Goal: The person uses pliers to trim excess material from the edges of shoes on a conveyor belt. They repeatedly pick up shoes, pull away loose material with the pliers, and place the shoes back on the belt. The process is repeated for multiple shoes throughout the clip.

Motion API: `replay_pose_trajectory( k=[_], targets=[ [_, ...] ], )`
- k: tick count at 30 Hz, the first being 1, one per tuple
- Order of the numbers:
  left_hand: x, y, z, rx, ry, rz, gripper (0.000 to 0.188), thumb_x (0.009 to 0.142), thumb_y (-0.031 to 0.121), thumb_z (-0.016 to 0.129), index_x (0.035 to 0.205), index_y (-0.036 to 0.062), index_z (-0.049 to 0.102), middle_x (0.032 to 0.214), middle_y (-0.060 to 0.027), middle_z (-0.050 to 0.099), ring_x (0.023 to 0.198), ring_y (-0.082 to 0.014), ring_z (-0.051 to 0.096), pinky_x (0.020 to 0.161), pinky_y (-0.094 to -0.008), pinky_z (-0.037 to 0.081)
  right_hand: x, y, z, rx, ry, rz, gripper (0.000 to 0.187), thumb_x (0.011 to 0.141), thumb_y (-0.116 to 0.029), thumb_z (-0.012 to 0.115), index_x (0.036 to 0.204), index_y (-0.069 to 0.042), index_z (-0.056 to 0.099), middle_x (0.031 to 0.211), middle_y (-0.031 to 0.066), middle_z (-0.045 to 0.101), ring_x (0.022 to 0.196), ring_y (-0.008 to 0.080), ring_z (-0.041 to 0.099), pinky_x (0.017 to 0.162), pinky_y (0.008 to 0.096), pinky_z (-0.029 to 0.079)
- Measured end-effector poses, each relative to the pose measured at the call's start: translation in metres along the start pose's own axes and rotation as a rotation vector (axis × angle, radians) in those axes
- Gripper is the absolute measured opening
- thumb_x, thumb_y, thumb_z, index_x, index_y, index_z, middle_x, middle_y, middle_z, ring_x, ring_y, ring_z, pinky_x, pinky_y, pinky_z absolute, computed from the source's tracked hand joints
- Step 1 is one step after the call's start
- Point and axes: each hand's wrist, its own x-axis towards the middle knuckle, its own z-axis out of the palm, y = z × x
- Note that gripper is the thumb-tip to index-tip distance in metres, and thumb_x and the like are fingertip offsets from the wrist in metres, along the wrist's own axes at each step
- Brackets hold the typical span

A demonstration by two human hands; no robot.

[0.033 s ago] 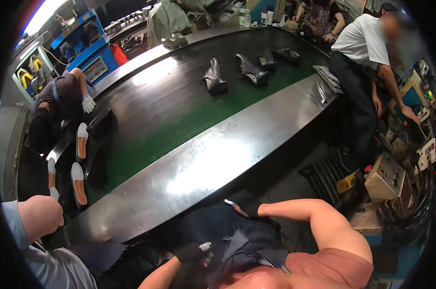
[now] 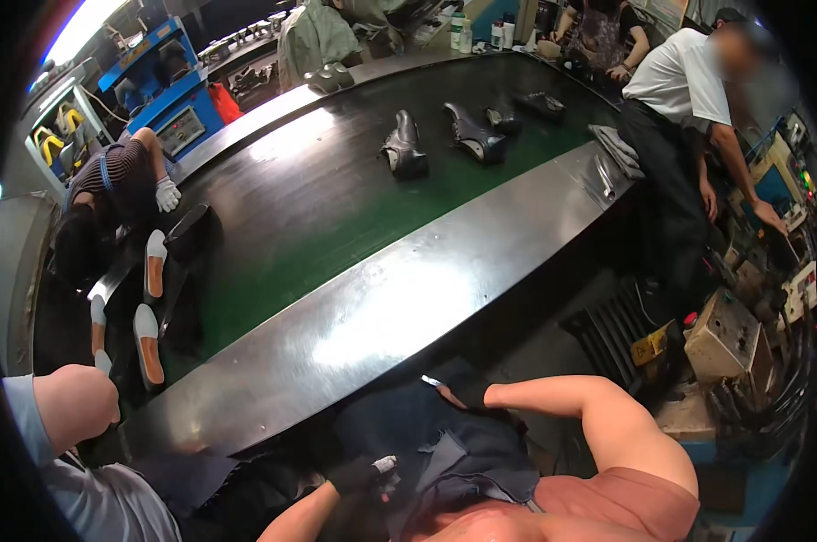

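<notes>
My left hand [image 2: 365,476], in a dark glove with pale wrapping at a fingertip, rests on the dark blue apron [image 2: 390,425] over my lap. Its visible fingers look apart, with nothing seen between them. Farther right, my right hand [image 2: 461,391] lies on the same cloth near the table edge. It wears dark covering too, and a pale, bright fingertip points left. The fingers appear stretched out, though the dark cloth hides part of them. Beyond both hands runs the metal border [image 2: 372,312] of a long conveyor table; neither hand touches it.
Several black shoes [image 2: 405,149] stand on the dark green belt [image 2: 282,280]. Pale shoes [image 2: 149,343] with tan insides lie at left. A co-worker's bent arm [image 2: 76,406] is close on my left. Another bends over the belt, wearing a white glove [image 2: 167,195]. A person [image 2: 670,90] stands right, by machinery.
</notes>
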Motion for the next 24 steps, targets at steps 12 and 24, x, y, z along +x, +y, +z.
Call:
replay_pose_trajectory(
  k=[12,24],
  targets=[
    [0.000,-0.011,0.000,0.009,0.062,0.044,0.052,0.096,0.042,0.050,0.088,-0.0065,0.067,0.073,-0.0133,0.067,0.057,-0.0222,0.064,0.059,-0.0323,0.054,0.013,-0.001,0.007,-0.038,-0.199,0.118,0.043,0.096,-0.033,0.035,0.109,-0.002,0.061,0.106,0.0244,0.063,0.102,0.0380,0.059,0.090,0.0427,0.044],
    [0.003,-0.007,0.000,-0.051,-0.012,0.020,0.049,0.095,0.045,0.050,0.092,-0.0017,0.064,0.075,-0.0106,0.065,0.058,-0.0179,0.061,0.055,-0.0308,0.053,0.005,-0.003,0.000,0.042,-0.120,0.115,0.048,0.098,-0.035,0.031,0.099,0.001,0.062,0.099,0.0257,0.064,0.093,0.0395,0.061,0.083,0.0426,0.046]
  ],
)
